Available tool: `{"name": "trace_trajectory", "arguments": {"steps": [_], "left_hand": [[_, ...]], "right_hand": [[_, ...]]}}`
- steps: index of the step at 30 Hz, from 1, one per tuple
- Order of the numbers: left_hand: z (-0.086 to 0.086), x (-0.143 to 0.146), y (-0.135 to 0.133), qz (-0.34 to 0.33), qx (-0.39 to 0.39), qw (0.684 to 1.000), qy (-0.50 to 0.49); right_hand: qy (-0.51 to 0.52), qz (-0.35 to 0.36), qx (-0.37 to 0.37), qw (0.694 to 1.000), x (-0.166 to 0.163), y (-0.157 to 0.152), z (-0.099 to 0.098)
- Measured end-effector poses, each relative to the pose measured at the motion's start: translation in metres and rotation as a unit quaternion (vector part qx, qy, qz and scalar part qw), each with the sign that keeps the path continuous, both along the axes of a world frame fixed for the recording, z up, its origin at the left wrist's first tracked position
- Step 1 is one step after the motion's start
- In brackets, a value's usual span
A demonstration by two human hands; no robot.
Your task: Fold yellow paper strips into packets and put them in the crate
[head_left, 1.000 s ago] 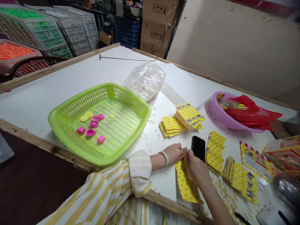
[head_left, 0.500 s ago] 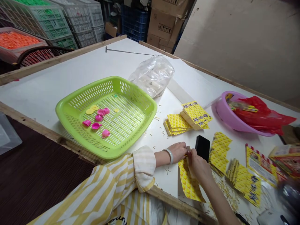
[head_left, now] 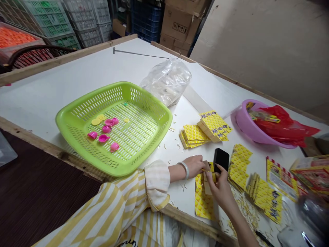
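Observation:
At the table's front edge lies a yellow patterned card sheet (head_left: pixel 204 202) with a brown back showing on its folded part. My left hand (head_left: pixel 194 166), a pale bangle at its wrist, grips the upper left of this card with bent fingers. On the other side my right hand (head_left: pixel 220 185) has its thumb on the folded part and its fingertips at the right edge. A black phone-like object (head_left: pixel 221 160) lies just behind my right fingers. Stacks of yellow cards (head_left: pixel 194 135) stand beyond my hands, with a further stack (head_left: pixel 239 168) to the right.
A green basket (head_left: pixel 164 120) with several pink toy cups (head_left: pixel 103 138) stands left. Behind are a clear plastic bag (head_left: pixel 167 82) and a purple basin (head_left: pixel 246 125) with a red bag (head_left: pixel 282 125). Yellow card scraps (head_left: pixel 244 206) litter the right front. A wooden rim (head_left: pixel 190 221) edges the table.
My right hand has shifted its grip, with thumb and fingers now spread further across the folded part. The card sheet lies straighter. My left hand stays nearly in place.

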State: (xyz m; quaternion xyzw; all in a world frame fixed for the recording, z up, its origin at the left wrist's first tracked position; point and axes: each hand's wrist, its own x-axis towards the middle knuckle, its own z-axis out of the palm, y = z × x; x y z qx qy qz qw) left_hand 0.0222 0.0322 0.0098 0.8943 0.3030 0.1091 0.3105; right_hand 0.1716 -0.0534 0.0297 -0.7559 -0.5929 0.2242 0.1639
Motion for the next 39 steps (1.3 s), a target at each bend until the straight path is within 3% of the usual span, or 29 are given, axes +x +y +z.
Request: {"name": "trace_trajectory", "arguments": {"steps": [2,5,10,13,17,20,32,39], "left_hand": [[0.0,0.001,0.0,-0.002,-0.002,1.0,0.001],[-0.001,0.003,0.001,-0.004,0.002,1.0,0.002],[0.01,-0.008,-0.006,0.001,0.022,1.0,-0.004],[0.016,-0.022,-0.026,0.006,0.093,0.995,-0.045],[0.008,-0.026,-0.054,-0.034,0.181,0.983,-0.02],[-0.003,-0.015,-0.059,-0.011,0.203,0.979,0.021],[-0.022,0.006,-0.045,-0.002,0.181,0.983,0.026],[-0.02,0.005,-0.044,0.009,0.162,0.987,0.02]], "right_hand": [[0.109,-0.096,0.023,0.989,0.002,-0.013,-0.002],[0.115,-0.151,0.012,0.982,0.0,-0.024,-0.001],[-0.025,-0.019,-0.002,1.0,-0.007,-0.02,0.01],[-0.067,0.039,-0.008,0.997,-0.007,-0.011,0.016],[-0.101,0.087,-0.062,0.989,-0.002,0.002,0.021],[-0.125,0.107,-0.101,0.981,0.002,0.008,0.023],[-0.169,0.165,-0.187,0.954,-0.002,0.025,0.034],[-0.203,0.21,-0.236,0.927,-0.003,0.023,0.041]]}}
